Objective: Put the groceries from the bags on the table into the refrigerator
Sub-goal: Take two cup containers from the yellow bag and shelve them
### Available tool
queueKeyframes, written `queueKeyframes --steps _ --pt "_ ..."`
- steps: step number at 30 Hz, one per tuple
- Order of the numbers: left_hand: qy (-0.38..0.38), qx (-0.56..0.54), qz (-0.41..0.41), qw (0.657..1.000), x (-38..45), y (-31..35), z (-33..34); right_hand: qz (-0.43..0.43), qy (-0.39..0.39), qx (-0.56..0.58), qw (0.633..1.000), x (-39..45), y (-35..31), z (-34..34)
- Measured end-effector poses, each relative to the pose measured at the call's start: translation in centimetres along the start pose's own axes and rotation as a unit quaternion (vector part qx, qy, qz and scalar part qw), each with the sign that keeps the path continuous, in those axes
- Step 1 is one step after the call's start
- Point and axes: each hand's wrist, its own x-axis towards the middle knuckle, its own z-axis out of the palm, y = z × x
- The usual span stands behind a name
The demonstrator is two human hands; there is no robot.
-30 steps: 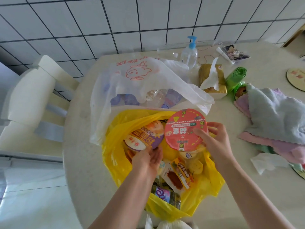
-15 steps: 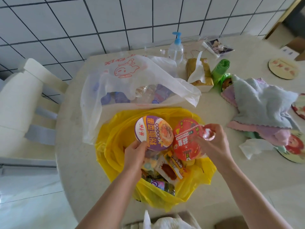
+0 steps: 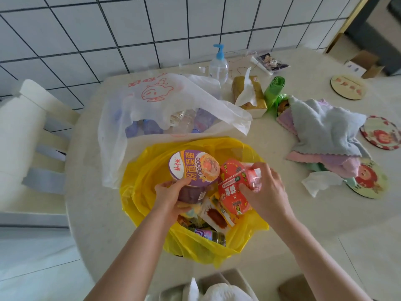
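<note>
Left hand: my left hand (image 3: 171, 195) is curled round the purple noodle cup (image 3: 193, 173), fingers on its side wall, thumb up at the lid's rim.
Right hand: my right hand (image 3: 265, 187) clamps the red noodle cup (image 3: 233, 187), thumb across its lid and fingers over the far edge, the cup tilted on its side.
Where they are: both cups sit just above the open mouth of the yellow bag (image 3: 149, 170) on the table (image 3: 303, 224), touching each other.
Labels: the purple lid reads 粉面菜蛋 in large letters; the red lid's print is upside down to me and I cannot read it surely.
White bag: the white bag (image 3: 165, 98) behind carries a red cartoon figure.
Since half a second ago: my grips are unchanged and the red cup has tipped further over.
</note>
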Motion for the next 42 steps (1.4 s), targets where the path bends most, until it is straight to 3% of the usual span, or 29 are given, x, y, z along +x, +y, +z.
queueKeyframes --steps 6,17,28,42 --pt "-0.017 -0.069 0.024 0.997 -1.4 -0.4 -3.6 0.001 0.011 -0.001 1.0 -3.0 -1.0 1.0" --pt "-0.12 -0.098 0.093 0.984 -5.7 -1.5 -10.7 0.051 0.097 0.193 0.975 -10.7 -0.9 2.3" --pt "-0.11 -0.136 0.11 0.978 -13.2 -10.8 -17.2 0.141 -0.03 0.415 0.898 -20.3 1.5 1.7" --pt "-0.03 -0.283 0.097 0.954 -27.7 -29.7 -27.1 0.127 -0.186 0.381 0.896 -36.0 6.6 4.4"
